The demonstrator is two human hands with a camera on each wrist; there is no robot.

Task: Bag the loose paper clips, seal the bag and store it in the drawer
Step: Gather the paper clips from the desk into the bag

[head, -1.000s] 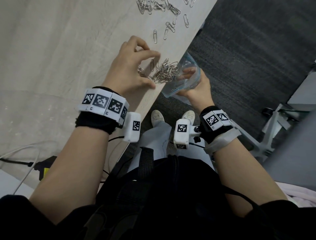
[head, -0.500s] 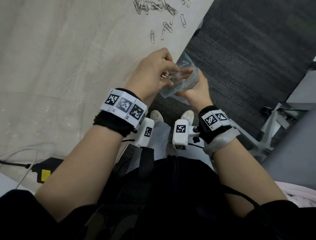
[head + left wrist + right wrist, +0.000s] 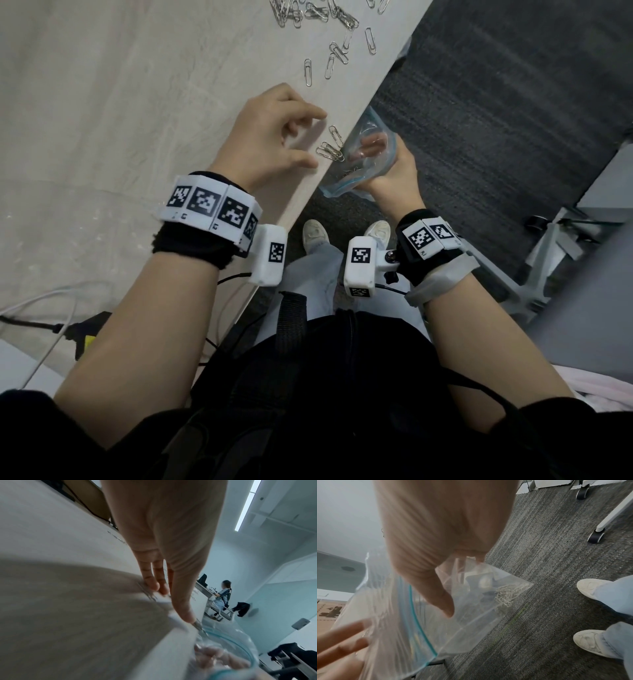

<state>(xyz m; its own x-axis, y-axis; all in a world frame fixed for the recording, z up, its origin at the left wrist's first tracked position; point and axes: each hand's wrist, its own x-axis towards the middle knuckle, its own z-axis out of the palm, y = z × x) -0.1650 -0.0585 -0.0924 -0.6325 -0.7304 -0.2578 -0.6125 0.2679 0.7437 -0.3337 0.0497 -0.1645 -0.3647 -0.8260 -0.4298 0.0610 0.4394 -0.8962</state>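
Right hand (image 3: pixel 394 171) grips the open zip bag (image 3: pixel 423 615) below the tabletop (image 3: pixel 102 102) edge; left hand (image 3: pixel 270 137), fingers loosely spread, could sweep paper clips (image 3: pixel 330 150) onto the carpet.

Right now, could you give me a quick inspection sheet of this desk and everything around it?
Surface: pale wooden desk.
Job's things: clear zip bag with paper clips inside; loose paper clips at the desk edge, more farther along.
Clutter: nothing seen.
Hands: left hand open beside the clips; right hand holds the bag below the edge.
Cables: white cable, black adapter.
Surroundings: grey carpet, chair base.
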